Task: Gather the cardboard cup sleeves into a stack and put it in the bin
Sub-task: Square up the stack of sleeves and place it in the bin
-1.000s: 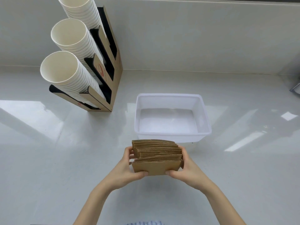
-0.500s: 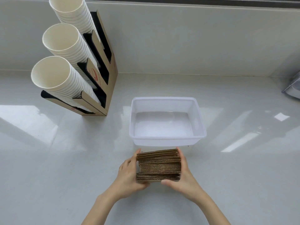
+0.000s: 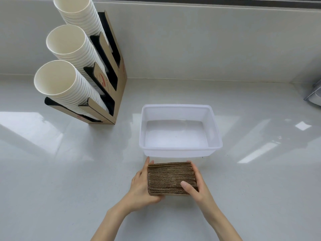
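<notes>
A stack of brown corrugated cardboard cup sleeves (image 3: 169,176) is squeezed between both hands, its ribbed edges facing up, just in front of the bin. My left hand (image 3: 140,186) presses on the stack's left end with the fingers along its side. My right hand (image 3: 197,187) holds the right end, its thumb lying over the top near corner. The white translucent plastic bin (image 3: 215,134) stands right behind the stack, with nothing inside it. Whether the stack rests on the counter or is held just above it cannot be told.
A cardboard cup dispenser (image 3: 119,80) with three slanted columns of white paper cups (image 3: 57,79) stands at the back left. A glossy white counter (image 3: 260,188) runs to a wall at the back. A grey object (image 3: 315,97) pokes in at the right edge.
The stack has been tipped so its edges face up rather than its flat front, and the sleeves are now squared more evenly. Both hands stayed on it; the view shifted slightly.
</notes>
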Tool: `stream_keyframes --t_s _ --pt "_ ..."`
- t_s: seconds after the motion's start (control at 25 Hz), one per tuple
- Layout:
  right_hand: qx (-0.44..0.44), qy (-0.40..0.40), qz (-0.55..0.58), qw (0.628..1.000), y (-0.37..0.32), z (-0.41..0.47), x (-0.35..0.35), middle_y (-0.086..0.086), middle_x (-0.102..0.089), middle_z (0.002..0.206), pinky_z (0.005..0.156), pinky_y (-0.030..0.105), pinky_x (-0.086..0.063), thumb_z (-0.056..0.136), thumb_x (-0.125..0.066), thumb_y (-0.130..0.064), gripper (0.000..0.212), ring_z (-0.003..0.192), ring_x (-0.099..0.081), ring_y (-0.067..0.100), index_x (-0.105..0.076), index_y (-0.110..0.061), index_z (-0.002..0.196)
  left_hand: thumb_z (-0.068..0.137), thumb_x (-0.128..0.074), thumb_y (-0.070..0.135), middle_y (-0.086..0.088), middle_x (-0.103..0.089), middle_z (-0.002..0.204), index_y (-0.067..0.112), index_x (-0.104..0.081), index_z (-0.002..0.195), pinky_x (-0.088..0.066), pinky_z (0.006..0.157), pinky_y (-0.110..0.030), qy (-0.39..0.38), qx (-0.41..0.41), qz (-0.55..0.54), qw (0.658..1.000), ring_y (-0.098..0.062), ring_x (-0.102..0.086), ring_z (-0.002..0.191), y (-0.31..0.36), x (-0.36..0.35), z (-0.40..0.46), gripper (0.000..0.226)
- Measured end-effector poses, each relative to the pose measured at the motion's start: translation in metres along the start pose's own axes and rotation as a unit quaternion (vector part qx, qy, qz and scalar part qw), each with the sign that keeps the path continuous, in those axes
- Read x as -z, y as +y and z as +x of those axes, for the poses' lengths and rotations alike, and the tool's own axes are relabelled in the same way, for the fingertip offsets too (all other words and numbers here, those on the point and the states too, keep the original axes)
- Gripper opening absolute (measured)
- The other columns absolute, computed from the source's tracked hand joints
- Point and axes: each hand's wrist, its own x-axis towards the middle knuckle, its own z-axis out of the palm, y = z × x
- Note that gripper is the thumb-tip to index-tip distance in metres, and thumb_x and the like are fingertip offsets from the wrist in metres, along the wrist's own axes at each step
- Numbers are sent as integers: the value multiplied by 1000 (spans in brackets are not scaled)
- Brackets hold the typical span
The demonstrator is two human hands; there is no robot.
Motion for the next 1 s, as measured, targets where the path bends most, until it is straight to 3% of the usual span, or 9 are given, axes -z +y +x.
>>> stream_keyframes --t_s 0.12,0.28,0.44,0.52,0.6,0.68,0.76,0.84,1.0 --pt "-5 -8 -29 1000 4 0 3 -22 -33 142 99 4 -33 57 -63 -53 88 126 -33 -17 -19 -44 132 44 -60 54 16 -20 142 36 14 133 -21 112 -32 6 -8 -34 999 -15 -25 136 -2 1 -2 117" --pt "-9 -50 -67 996 2 1 8 -38 -28 131 88 -7 -32 54 -69 -47 95 112 -35 -32 -14 -44 132 44 -57 57 6 -21 151 24 6 142 -21 112 -32 17 -5 -29 999 -16 -23 136 0 0 -2 121" --pt "-29 -105 -139 984 7 1 16 -43 -12 131 94 -8 -24 63 -71 -22 104 115 -25 -35 7 -55 125 42 -52 60 5 -21 151 18 -1 143 -18 115 -34 6 -6 1 1000 -18 -19 137 4 -1 0 120" --pt "-25 -90 -158 983 7 4 13 -35 -13 136 93 -9 -21 67 -65 -15 100 121 -25 -28 10 -53 123 42 -51 61 4 -22 151 15 -5 143 -18 114 -33 14 -6 11 1000 -19 -20 138 4 -3 1 120" --pt "-15 -53 -165 985 7 7 6 -18 -16 143 93 -10 -18 68 -63 -19 96 130 -25 -10 8 -44 127 42 -51 62 6 -30 144 15 -14 141 -22 113 -33 27 -4 11 1000 -19 -25 136 6 -4 2 116" --pt "-7 -18 -163 987 8 9 1 -8 -23 144 92 -11 -19 67 -64 -21 94 131 -29 1 5 -37 130 43 -53 59 14 -43 122 20 -32 131 -30 107 -31 46 -16 -1 999 -18 -36 127 4 -3 2 99" --pt "2 10 -162 987 9 9 0 -5 -34 142 89 -10 -25 69 -67 -17 94 129 -38 4 -2 -38 134 44 -56 54 23 -42 102 30 -40 115 -37 97 -30 57 -23 -14 998 -17 -44 114 3 1 3 76" --pt "6 31 -156 987 10 8 3 -6 -45 135 85 -8 -32 72 -69 -9 91 120 -47 -1 -12 -37 137 44 -56 51 28 -39 97 38 -35 104 -37 93 -28 54 -33 -19 998 -14 -44 107 3 5 3 64" --pt "4 22 -185 982 9 11 4 -5 -45 137 85 -9 -31 70 -72 -14 97 120 -48 1 -9 -31 143 43 -55 53 33 -35 98 38 -35 109 -31 92 -25 51 -39 -1 998 -8 -37 104 -1 6 5 71"
